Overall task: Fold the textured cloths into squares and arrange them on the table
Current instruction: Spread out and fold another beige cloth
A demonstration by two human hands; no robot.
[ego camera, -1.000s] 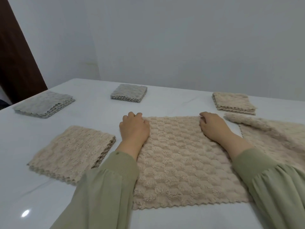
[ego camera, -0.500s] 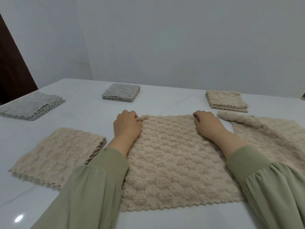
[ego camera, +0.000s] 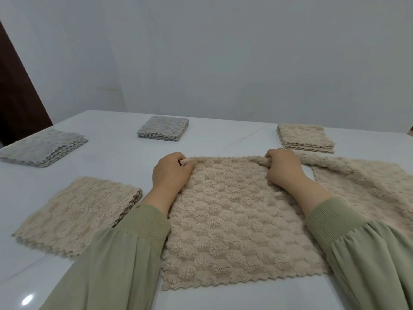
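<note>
A beige bubble-textured fleece cloth (ego camera: 237,220) is laid flat on the white table (ego camera: 111,162), mid-front, with its near scalloped edge toward the wearer. It is roughly square, so no clear long axis is noted. The far corners are pinched, one by the left hand (ego camera: 171,173), one by the right hand (ego camera: 283,170). The cloth is judged soft, light and limp, and best taken at the corners.

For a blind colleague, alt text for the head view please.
Left hand and right hand pinch the far corners of a beige cloth on a white table. A folded beige pile lies left of it, a grey pile beyond.
</note>
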